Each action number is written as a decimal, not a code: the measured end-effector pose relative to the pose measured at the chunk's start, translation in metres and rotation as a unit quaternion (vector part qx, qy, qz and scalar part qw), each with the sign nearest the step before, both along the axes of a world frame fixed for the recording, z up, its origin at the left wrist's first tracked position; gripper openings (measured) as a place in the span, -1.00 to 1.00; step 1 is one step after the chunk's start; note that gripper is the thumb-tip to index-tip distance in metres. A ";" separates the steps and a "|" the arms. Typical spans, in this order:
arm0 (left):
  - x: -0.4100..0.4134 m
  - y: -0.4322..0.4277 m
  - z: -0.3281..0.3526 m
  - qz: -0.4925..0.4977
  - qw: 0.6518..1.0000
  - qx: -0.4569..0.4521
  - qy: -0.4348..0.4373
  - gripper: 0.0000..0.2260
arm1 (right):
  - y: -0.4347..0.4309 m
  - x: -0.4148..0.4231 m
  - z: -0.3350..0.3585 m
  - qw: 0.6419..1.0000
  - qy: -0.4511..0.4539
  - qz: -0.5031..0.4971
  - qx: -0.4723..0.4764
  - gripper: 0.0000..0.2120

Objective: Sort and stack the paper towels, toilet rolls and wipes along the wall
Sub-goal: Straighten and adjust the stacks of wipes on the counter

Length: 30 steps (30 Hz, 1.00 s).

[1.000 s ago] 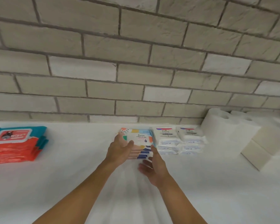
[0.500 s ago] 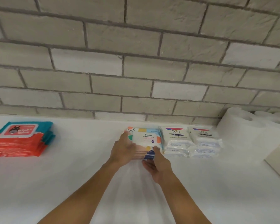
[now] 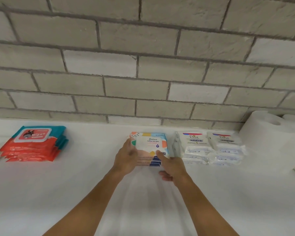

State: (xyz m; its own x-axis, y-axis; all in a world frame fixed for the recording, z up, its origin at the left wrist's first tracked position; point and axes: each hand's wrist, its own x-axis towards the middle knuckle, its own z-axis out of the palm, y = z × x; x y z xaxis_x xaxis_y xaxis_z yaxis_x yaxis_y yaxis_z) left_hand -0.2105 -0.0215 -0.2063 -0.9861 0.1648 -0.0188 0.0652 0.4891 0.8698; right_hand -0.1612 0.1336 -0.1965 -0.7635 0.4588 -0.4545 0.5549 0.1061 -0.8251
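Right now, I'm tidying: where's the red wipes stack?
Head view: the red wipes stack lies far left near the wall, apart from the Stalove wipes stack at centre.

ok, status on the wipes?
Left hand on left side, right hand on front right corner of the colourful wipes stack. Stack down, beside the Dove packs. Nothing in the way.

Grey brick wall (image 3: 143, 68), dark mortar; white tabletop (image 3: 75, 193) below, evenly lit.

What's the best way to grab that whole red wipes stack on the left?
Clamp the red wipes stack at its left and right sides near the bottom pack, reaching from the front. The flat packs lie slightly fanned, so squeezing low should keep them together.
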 end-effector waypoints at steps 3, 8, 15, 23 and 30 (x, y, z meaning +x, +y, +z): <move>0.000 -0.002 0.001 0.001 1.000 0.010 -0.006 -0.71 | -0.001 -0.007 0.006 0.995 0.069 0.035 0.069 -0.67; 0.002 -0.006 0.001 -0.012 1.000 0.019 -0.017 -0.66 | -0.011 -0.016 0.009 0.987 0.136 0.069 0.057 -0.69; -0.002 -0.026 -0.004 -0.009 0.999 0.049 -0.014 -0.65 | -0.026 -0.024 0.003 0.985 0.109 0.096 0.095 -0.64; -0.006 -0.079 -0.011 0.066 0.991 0.119 -0.018 -0.63 | -0.071 -0.039 -0.001 0.982 0.090 0.140 0.092 -0.61; -0.015 -0.127 -0.019 0.120 0.976 0.175 -0.043 -0.59 | -0.117 -0.051 0.000 0.973 0.083 0.183 0.116 -0.55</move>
State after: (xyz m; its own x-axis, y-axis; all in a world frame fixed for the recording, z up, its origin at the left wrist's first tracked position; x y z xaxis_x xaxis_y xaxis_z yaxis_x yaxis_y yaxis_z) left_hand -0.2251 -0.1481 -0.2249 -0.9944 -0.0593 -0.0874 -0.0957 0.1537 0.9835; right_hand -0.2118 0.0162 -0.1970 -0.9492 0.2172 -0.2276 0.3056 0.4654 -0.8307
